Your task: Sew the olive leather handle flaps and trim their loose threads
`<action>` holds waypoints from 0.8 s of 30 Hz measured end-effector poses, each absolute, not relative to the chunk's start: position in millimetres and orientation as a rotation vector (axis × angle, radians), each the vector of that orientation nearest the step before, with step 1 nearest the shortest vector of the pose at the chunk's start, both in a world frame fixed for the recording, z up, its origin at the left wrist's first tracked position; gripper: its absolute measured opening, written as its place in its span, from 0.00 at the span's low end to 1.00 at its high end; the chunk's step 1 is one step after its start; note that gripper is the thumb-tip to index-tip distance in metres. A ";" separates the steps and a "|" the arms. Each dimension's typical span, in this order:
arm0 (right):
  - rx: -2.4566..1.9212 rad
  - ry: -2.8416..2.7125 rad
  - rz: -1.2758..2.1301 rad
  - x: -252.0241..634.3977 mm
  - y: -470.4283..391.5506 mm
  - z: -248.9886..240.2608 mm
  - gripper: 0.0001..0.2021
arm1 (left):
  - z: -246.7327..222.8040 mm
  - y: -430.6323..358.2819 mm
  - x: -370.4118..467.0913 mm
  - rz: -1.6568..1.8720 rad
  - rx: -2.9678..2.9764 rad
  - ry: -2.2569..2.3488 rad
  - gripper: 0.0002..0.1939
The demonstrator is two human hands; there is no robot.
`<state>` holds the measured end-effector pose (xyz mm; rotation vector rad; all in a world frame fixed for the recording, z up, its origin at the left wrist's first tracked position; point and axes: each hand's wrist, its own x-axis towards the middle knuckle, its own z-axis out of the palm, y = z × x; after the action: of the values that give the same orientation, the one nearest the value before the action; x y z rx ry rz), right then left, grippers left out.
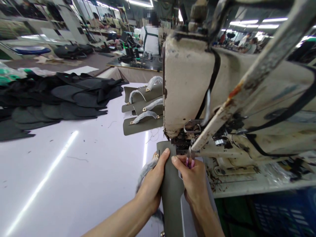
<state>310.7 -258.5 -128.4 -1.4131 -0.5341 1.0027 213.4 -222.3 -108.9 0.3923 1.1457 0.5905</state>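
A grey-green bag panel (171, 191) lies along the table's edge, its far end at the foot of the sewing machine (189, 85). My left hand (154, 179) is closed on its left side, thumb flat on top. A plastic-wrapped handle (142, 176) with gold fittings bulges out beyond that hand. On the panel's right edge, my right hand (192, 176) pinches the material between thumb and fingers. Small thread snips with pink grips (190, 161) are also tucked in my right hand, blades pointing up. The needle area is mostly hidden behind the machine's parts.
Several matching panels with wrapped handles (144, 120) lie behind the machine's left side. A heap of dark cut pieces (49, 98) covers the table's far left. Loose thread bits dot the white tabletop (98, 187). A rusty metal bar (244, 85) slants across the right; a person (151, 36) works beyond.
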 end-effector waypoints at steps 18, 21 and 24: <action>-1.492 -0.684 0.954 319.1 -264.4 -124.0 0.12 | -100.7 -216.0 222.8 0.622 0.497 1.116 0.27; -1.432 -0.651 0.995 318.1 -266.2 -128.5 0.12 | -83.5 -244.7 201.3 0.674 0.654 1.038 0.26; -1.406 -0.605 1.014 316.6 -266.5 -131.6 0.12 | -79.4 -277.8 159.9 0.747 0.921 1.139 0.28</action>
<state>316.6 -266.5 -131.6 -1.4058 -0.6050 1.0135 159.9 -277.8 -79.4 0.9205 1.1388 0.7467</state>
